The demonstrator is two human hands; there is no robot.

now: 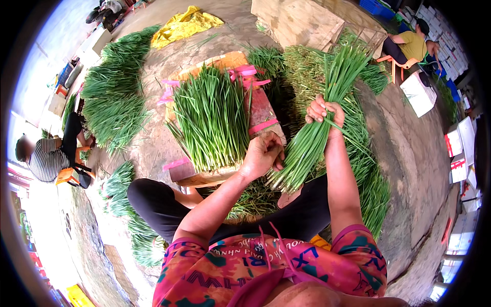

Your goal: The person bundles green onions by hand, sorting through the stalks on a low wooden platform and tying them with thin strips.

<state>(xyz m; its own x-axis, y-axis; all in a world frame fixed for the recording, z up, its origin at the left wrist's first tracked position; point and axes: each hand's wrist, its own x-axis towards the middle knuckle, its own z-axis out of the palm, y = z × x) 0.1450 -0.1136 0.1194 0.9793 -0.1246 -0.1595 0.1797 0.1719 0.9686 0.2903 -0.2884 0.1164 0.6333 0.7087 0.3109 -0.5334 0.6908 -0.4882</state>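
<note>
My right hand (325, 113) is wrapped around the middle of a bunch of long green stalks (303, 153), which look like garlic chives. The bunch slants, with its pale cut ends low and its leafy tips pointing up and away. Beside those lower ends is my left hand (265, 152), its fingers bent inward; whether anything is pinched between them is hidden. Just past that hand, a thick layer of the same stalks (211, 119) lies on a low stand (186, 170), cut ends towards me. Pink ties (243, 73) hang over the stand's far right corner.
More stalks (356, 153) are heaped along my right side. Other bundles (115, 84) lie on the concrete floor (153, 130) to the left. A yellow sack (184, 25) and a wooden board (297, 23) are farther off. Two people (48, 159) sit on low chairs, left and far right.
</note>
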